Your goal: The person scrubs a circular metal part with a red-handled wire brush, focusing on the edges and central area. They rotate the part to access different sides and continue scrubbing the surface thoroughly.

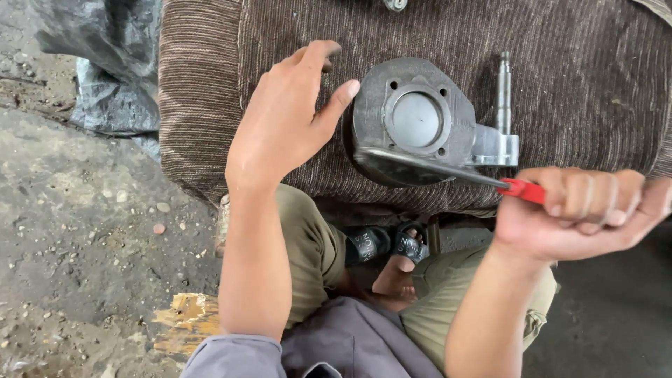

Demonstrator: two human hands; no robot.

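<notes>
Rough concrete floor (pixel 84 231) fills the left of the frame, gritty and strewn with small stones, and across the top lies a brown ribbed cloth (pixel 560 77) serving as the work surface. Dead centre on that cloth sits the grey metal cylinder (pixel 414 120), round face up, with a bolt-holed flange and a smooth disc in its bore; a slim steel shaft (pixel 504 87) stands off its right side.

Left hand (pixel 283 122) is spread wide, fingers fanned, holding nothing: the thumb tip just meets the cylinder's left edge while the palm rests on the cloth beside it. It looks like a steadying hand.

Right hand (pixel 581 210), at the right edge, is clenched in a full fist around the red handle (pixel 523 189) of a flat metal blade (pixel 420 164), which runs leftward and lies across the cylinder's lower rim. So the step in hand, as I judge it, is scraping or prying along that rim. The next stroke calls for a firmer brace from the left hand and a low, flat blade angle so the edge does not skip off.

Below, olive trousers (pixel 315 245), a dark sandal (pixel 392 245) and a splintered piece of wood (pixel 185 318) at lower left.
</notes>
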